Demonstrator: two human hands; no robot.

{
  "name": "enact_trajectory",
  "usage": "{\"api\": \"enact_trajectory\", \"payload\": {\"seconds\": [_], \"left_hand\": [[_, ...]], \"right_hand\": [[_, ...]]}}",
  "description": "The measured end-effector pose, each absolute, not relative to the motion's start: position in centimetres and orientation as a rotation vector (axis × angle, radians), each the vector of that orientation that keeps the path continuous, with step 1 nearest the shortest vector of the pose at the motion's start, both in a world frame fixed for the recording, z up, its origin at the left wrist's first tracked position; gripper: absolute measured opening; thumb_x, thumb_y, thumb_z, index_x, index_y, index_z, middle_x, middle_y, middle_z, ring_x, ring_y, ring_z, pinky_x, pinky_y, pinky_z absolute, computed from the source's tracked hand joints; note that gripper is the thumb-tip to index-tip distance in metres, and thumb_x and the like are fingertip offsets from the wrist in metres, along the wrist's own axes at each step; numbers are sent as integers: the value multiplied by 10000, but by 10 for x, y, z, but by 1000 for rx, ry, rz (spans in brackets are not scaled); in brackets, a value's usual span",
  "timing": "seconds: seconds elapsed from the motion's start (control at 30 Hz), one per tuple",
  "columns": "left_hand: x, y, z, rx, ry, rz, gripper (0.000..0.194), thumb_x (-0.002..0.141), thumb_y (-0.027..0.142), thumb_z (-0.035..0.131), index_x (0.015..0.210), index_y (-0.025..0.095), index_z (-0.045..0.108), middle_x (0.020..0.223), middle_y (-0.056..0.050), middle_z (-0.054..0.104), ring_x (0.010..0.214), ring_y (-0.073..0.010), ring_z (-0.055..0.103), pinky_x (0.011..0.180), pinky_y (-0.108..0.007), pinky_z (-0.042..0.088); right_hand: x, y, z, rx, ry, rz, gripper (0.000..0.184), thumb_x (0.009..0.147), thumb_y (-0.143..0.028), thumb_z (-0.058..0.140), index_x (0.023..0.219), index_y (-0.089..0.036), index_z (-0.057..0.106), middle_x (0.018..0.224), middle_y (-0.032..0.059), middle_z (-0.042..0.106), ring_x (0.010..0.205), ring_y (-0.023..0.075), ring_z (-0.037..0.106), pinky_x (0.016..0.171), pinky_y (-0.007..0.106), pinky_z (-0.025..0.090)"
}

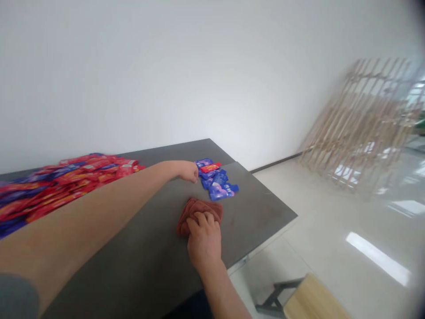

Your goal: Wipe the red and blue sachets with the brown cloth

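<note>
My left hand (186, 170) reaches far across the dark grey table (259, 208), its fingers curled at the edge of a small cluster of blue sachets (219, 184) with one red sachet (210, 167) among them. What the fingers grip is hidden. My right hand (203, 237) presses down on a crumpled reddish-brown cloth (198, 212) near the table's front right, fingers bent over it.
A long heap of red and blue sachets (63, 184) covers the table's far left. A wooden lattice rack (365, 124) leans against the wall at right. A wooden stool (308, 299) stands on the shiny floor below the table's corner.
</note>
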State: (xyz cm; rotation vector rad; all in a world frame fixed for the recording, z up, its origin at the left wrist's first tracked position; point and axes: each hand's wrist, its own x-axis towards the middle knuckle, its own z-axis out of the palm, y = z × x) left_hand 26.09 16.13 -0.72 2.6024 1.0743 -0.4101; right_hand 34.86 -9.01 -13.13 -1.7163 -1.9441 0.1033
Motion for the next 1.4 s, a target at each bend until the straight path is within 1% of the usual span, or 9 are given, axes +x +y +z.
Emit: {"api": "enact_trajectory", "payload": {"seconds": [0.13, 0.27, 0.43, 0.6, 0.77, 0.97, 1.1, 1.27, 1.4], "left_hand": [[148, 139, 11, 2424, 1309, -426, 323, 689, 416, 745, 913, 195, 818, 917, -57, 797, 833, -228, 652, 819, -303, 470], [18, 81, 33, 2191, 1587, -380, 393, 730, 472, 723, 980, 179, 804, 982, -63, 793, 913, -236, 640, 875, -298, 467], [-113, -24, 39, 1839, 1789, -347, 490, 686, 569, 732, 970, 176, 800, 901, -68, 779, 810, -241, 654, 738, -292, 531], [-194, -113, 23, 1610, 1934, -189, 620, 718, 615, 668, 1136, 166, 756, 972, -88, 762, 874, -259, 661, 681, -277, 540], [-218, -167, -9, 1525, 1935, -169, 526, 718, 606, 677, 938, 138, 779, 745, -74, 702, 709, -237, 621, 583, -284, 500], [-202, -170, -32, 1677, 1948, -203, 481, 742, 636, 658, 662, 166, 720, 614, -27, 622, 620, -197, 553, 599, -280, 429], [-177, -162, -44, 1778, 2024, -217, 477, 777, 630, 629, 779, 166, 740, 698, -46, 672, 664, -226, 597, 617, -290, 423], [-149, -160, -60, 1908, 2127, -154, 489, 717, 523, 709, 1053, 167, 712, 978, -115, 725, 926, -303, 649, 769, -322, 472], [-145, -160, -59, 1909, 2154, -117, 388, 699, 477, 701, 953, 184, 690, 950, -88, 711, 912, -286, 641, 754, -308, 461]], "right_hand": [[356, -92, -133, -1705, -1975, 75, 288, 977, -200, 565, 1192, -296, 731, 1305, 65, 666, 1187, 287, 485, 936, 405, 399], [362, -89, -141, -1667, -2020, -30, 321, 943, -164, 567, 1191, -268, 743, 1315, 64, 675, 1202, 294, 493, 973, 400, 397], [372, -87, -151, -1620, -2066, -203, 330, 946, -178, 538, 1195, -246, 744, 1296, 63, 690, 1189, 290, 524, 983, 393, 415], [380, -82, -163, -1590, -2109, -382, 326, 948, -206, 526, 1183, -236, 750, 1253, 67, 705, 1123, 299, 552, 940, 405, 445], [384, -79, -167, -1582, -2126, -443, 334, 959, -230, 511, 1201, -227, 742, 1260, 71, 704, 1103, 307, 554, 932, 421, 454], [384, -79, -163, -1624, -2161, -423, 347, 968, -227, 504, 1226, -234, 737, 1268, 57, 699, 1084, 299, 559, 940, 414, 446], [381, -80, -161, -1615, -2147, -446, 335, 960, -211, 522, 1209, -219, 746, 1247, 67, 706, 1070, 300, 558, 925, 405, 443], [376, -83, -157, -1623, -2116, -406, 309, 947, -195, 558, 1182, -229, 755, 1238, 66, 711, 1077, 299, 555, 896, 394, 431], [372, -85, -152, -1628, -2105, -359, 309, 944, -186, 571, 1188, -231, 754, 1241, 61, 711, 1097, 297, 549, 899, 392, 425]]}}
